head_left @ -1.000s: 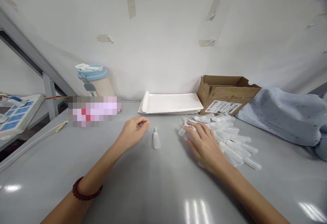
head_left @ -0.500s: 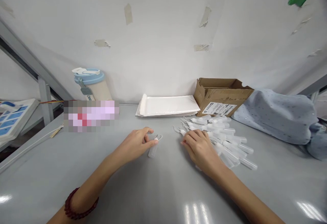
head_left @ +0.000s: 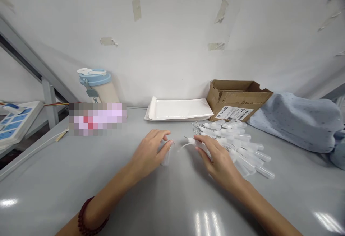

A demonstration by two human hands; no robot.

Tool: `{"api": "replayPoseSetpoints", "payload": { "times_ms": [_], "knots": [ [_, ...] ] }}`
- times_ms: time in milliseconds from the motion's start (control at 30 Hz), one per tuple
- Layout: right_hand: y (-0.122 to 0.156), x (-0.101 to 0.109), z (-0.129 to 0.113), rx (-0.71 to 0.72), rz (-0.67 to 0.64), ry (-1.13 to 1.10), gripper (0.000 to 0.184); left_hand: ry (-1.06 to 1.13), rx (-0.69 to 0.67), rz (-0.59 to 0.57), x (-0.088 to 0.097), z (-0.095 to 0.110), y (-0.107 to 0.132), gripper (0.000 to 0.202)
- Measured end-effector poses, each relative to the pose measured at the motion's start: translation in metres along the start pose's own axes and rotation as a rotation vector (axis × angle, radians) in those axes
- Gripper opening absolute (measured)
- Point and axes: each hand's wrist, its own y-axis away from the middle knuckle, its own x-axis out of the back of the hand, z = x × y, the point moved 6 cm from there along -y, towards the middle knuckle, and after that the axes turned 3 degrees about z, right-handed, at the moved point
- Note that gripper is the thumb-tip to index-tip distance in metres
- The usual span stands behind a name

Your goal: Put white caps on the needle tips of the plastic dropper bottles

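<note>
A small clear squeeze bottle (head_left: 165, 160) with a thin tube at its tip lies on the grey table, partly hidden by my left hand (head_left: 149, 153). That hand hovers over it, thumb and forefinger apart. My right hand (head_left: 219, 158) pinches another needle-tip squeeze bottle (head_left: 192, 141) between thumb and fingers. Its white cap, thin needle and loose tube point left, while my fingers cover part of its body. Just beyond and right of this hand lies a pile of similar bottles (head_left: 244, 160).
White padded envelopes (head_left: 180, 109) lie by the wall. Beside them stands an open cardboard box (head_left: 237, 101), with a blue cloth (head_left: 299, 124) to its right. A blue-lidded tumbler (head_left: 104, 88) and a blurred pink item (head_left: 107, 117) are at back left.
My right hand has drawn one bottle leftward out of the pile's edge, its cap now clear of the others. My left hand has shifted slightly right over the lying bottle.
</note>
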Motion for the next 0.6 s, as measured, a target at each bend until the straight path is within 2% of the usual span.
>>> {"api": "replayPoseSetpoints", "payload": {
  "times_ms": [133, 267, 400, 600],
  "knots": [
    [-0.001, 0.007, -0.006, 0.007, 0.077, -0.06, 0.025, 0.167, 0.049, -0.129, -0.004, 0.008, 0.003, 0.033],
    [-0.002, 0.011, -0.01, 0.041, 0.118, -0.091, 0.026, 0.288, 0.132, -0.251, -0.009, 0.007, 0.005, 0.037],
    [-0.001, 0.012, -0.012, 0.059, 0.139, -0.102, 0.028, 0.384, 0.179, -0.299, -0.012, 0.004, 0.005, 0.03],
    [0.0, 0.013, -0.017, 0.075, 0.142, -0.13, 0.028, 0.416, 0.163, -0.308, -0.012, 0.005, 0.005, 0.026]
  ]
}}
